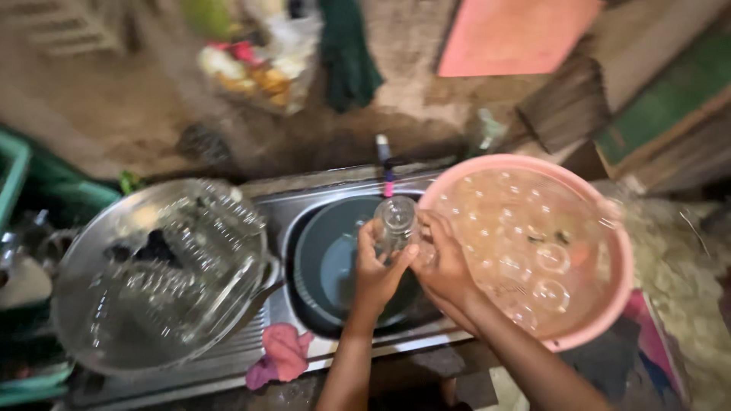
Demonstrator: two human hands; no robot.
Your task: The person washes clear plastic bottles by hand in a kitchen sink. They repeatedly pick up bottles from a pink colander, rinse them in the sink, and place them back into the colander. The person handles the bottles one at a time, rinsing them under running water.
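Tight working space over the sink

Pink basin (609, 304) full of glasses blocks the right; large metal bowl (91, 251) of glassware blocks the left; tap (386, 164) stands behind; open room remains only above the dark bowl (320, 259) between them.

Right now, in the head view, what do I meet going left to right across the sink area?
Green crate → big metal bowl of clear glassware → pink rag → left hand holding a clear glass over the dark basin → right hand → pink tub of glasses.
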